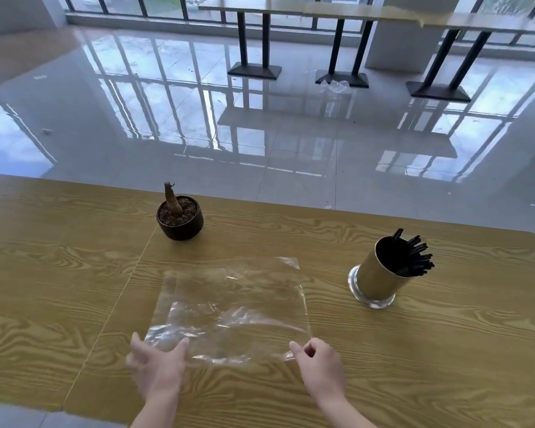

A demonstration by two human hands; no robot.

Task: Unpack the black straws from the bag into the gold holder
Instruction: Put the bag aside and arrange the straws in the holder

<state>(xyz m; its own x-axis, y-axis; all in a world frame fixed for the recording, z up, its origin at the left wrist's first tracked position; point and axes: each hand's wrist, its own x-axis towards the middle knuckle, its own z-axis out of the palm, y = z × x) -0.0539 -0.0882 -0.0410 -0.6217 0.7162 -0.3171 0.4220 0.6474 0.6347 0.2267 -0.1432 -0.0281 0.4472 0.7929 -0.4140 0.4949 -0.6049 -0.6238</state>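
Note:
A clear plastic bag [232, 307] lies flat on the wooden table [74, 288] in front of me, with nothing inside it. My left hand [156, 367] rests at its near left corner, fingers spread, touching the plastic. My right hand [320, 362] pinches the near right corner between thumb and fingers. The gold holder [376, 279] stands to the right on a shiny base, and several black straws [414, 257] lean out of it toward the right.
A small dark pot [179, 219] with soil and a bare stem stands behind the bag, left of centre. The table's far edge runs just beyond it. Glossy floor tiles and tall black-legged tables [254, 41] lie further off.

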